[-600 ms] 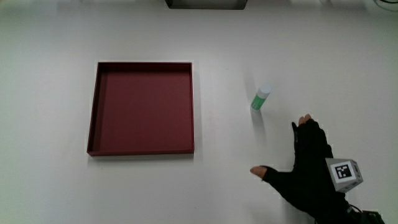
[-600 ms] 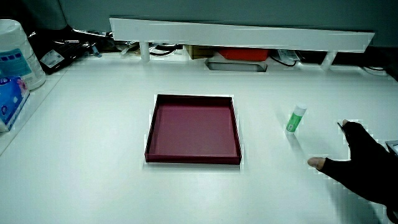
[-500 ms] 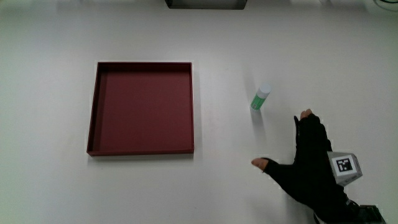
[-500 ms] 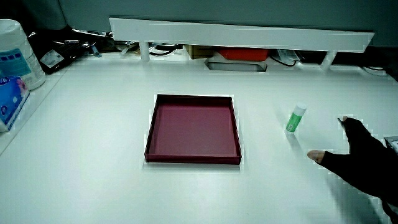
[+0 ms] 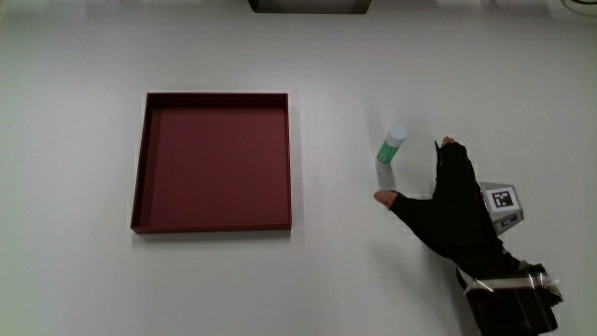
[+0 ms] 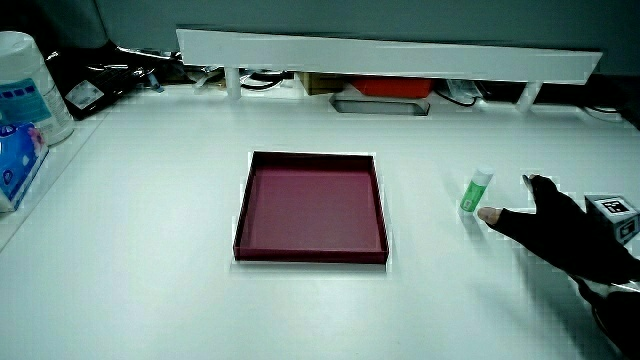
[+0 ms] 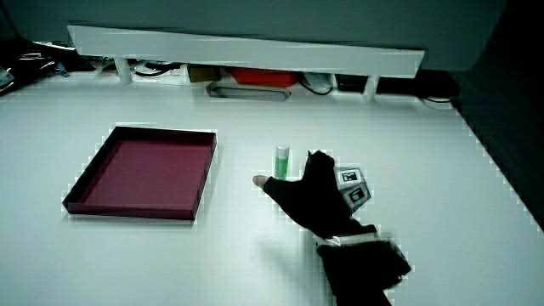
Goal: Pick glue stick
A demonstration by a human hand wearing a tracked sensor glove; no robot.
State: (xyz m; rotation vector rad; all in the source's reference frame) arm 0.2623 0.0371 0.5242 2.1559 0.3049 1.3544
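Observation:
A green glue stick with a white cap (image 5: 391,147) stands upright on the white table, apart from the dark red tray (image 5: 149,159). It also shows in both side views (image 6: 476,190) (image 7: 281,161). The hand (image 5: 420,183) in its black glove hovers just beside the glue stick, slightly nearer to the person, with thumb and fingers spread wide and nothing held. The patterned cube (image 5: 501,203) rides on the back of the hand. In both side views the hand (image 6: 512,204) (image 7: 285,177) sits close to the stick without touching it.
The shallow red tray (image 6: 250,200) holds nothing. A low white partition (image 6: 390,58) runs along the table's edge farthest from the person. A white canister (image 6: 28,85) and a blue packet (image 6: 14,160) stand at the table's edge, in a side view.
The hand has moved away from the person and toward the glue stick, closing most of the gap. Its fingers stay spread. The glue stick and tray have not moved.

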